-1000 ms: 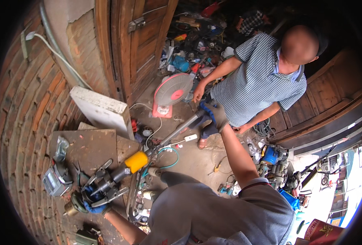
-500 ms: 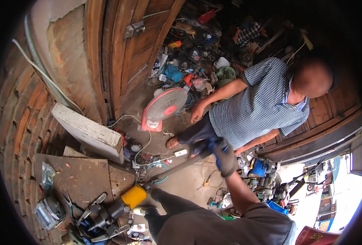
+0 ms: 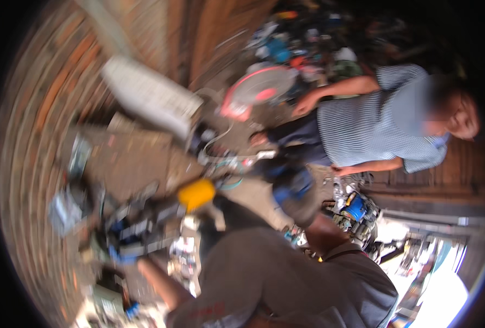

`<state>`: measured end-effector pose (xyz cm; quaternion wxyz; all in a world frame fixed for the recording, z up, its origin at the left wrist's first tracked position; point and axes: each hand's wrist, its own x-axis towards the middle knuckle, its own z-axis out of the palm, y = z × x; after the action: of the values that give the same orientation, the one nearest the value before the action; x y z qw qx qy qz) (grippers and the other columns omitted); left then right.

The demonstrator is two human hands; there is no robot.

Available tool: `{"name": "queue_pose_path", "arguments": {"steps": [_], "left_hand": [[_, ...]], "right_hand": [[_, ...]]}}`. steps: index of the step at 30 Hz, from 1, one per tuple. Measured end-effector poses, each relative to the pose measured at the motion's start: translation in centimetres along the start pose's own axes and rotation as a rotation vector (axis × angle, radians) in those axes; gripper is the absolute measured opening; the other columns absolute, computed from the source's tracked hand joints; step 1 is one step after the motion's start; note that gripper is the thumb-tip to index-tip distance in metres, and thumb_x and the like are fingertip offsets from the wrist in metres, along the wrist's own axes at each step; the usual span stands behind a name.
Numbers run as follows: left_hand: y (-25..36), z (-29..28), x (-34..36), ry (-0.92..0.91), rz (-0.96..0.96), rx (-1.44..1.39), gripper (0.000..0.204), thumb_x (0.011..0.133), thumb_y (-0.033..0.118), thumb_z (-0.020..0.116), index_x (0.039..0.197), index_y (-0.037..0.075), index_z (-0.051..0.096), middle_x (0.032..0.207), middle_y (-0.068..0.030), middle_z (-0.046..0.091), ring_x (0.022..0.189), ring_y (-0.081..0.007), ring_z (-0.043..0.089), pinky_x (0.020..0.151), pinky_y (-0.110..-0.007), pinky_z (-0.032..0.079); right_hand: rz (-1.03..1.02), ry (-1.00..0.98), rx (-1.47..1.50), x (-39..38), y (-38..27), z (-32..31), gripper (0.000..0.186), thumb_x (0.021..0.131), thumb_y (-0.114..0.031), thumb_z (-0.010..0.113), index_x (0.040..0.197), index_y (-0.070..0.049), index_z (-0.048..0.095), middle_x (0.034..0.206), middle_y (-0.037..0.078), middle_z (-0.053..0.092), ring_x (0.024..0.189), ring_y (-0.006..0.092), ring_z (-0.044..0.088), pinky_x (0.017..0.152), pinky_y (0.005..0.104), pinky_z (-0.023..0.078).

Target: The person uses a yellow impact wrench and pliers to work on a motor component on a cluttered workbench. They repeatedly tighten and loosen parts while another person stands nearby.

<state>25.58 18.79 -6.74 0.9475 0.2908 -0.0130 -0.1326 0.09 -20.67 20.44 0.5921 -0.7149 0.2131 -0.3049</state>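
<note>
A hydraulic gear puller with a yellow collar (image 3: 196, 194) lies at lower left, and its dark jaws (image 3: 149, 218) point down-left. Its details are smeared by motion. My right hand (image 3: 297, 191), in a grey and blue glove, is closed round the outer end of a dark lever bar (image 3: 267, 168) that runs toward the collar. My left hand (image 3: 122, 252), in a blue glove, is at the lower side of the jaws. Blur hides its fingers, so its grip does not show. Whatever the jaws hold cannot be made out.
Another person (image 3: 362, 117) stands across from me at the right. Near their feet are a pink fan (image 3: 264, 86) and a white power strip (image 3: 265, 154). A brown board (image 3: 133, 156) and pale slab (image 3: 149, 95) lie left. Piled parts (image 3: 357, 210) fill the right side.
My view has swung, so the fan, person and puller sit higher and farther right. My left forearm has come into view. My right hand is closer to the puller's collar, still on the bar.
</note>
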Motion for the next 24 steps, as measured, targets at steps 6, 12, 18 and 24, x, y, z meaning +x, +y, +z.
{"name": "queue_pose_path", "arguments": {"steps": [6,12,18,24], "left_hand": [[1.5,-1.1,-2.6,-0.009,-0.017,-0.232,0.07,0.088,0.047,0.045,0.137,-0.003,0.053,0.138,-0.023,0.055,0.132,-0.0402,0.047,0.121,-0.055,0.021],[0.7,-1.4,-2.0,0.158,-0.015,-0.311,0.073,0.085,0.044,0.053,0.139,-0.005,0.049,0.135,-0.0262,0.057,0.13,-0.043,0.049,0.12,-0.056,0.024],[0.8,-0.2,-1.7,-0.027,-0.034,-0.363,0.066,0.086,0.04,0.051,0.138,-0.002,0.052,0.132,-0.0255,0.059,0.127,-0.0395,0.054,0.119,-0.055,0.027],[1.0,-1.1,-1.7,-0.001,-0.024,-0.356,0.069,0.085,0.043,0.053,0.136,-0.003,0.052,0.135,-0.0249,0.057,0.128,-0.0406,0.053,0.119,-0.056,0.026]], "right_hand": [[-0.175,0.07,-0.796,3.9,3.8,-11.7,0.024,0.094,-0.002,0.053,0.115,0.002,0.065,0.104,0.011,0.07,0.096,0.0174,0.065,0.084,0.0328,0.052],[0.011,0.283,-0.719,4.3,10.4,-16.4,0.028,0.089,-0.001,0.057,0.115,-0.001,0.065,0.108,0.013,0.069,0.095,0.0257,0.067,0.083,0.0365,0.054],[-0.233,0.2,-0.021,0.6,-2.4,3.4,0.014,0.095,-0.01,0.058,0.104,0.001,0.06,0.099,0.004,0.065,0.085,0.011,0.059,0.078,0.0263,0.048],[0.032,0.302,-0.407,4.2,3.9,-12.4,0.024,0.099,-0.019,0.053,0.105,0.0,0.066,0.089,0.011,0.072,0.081,0.0141,0.068,0.072,0.0292,0.051]]}}
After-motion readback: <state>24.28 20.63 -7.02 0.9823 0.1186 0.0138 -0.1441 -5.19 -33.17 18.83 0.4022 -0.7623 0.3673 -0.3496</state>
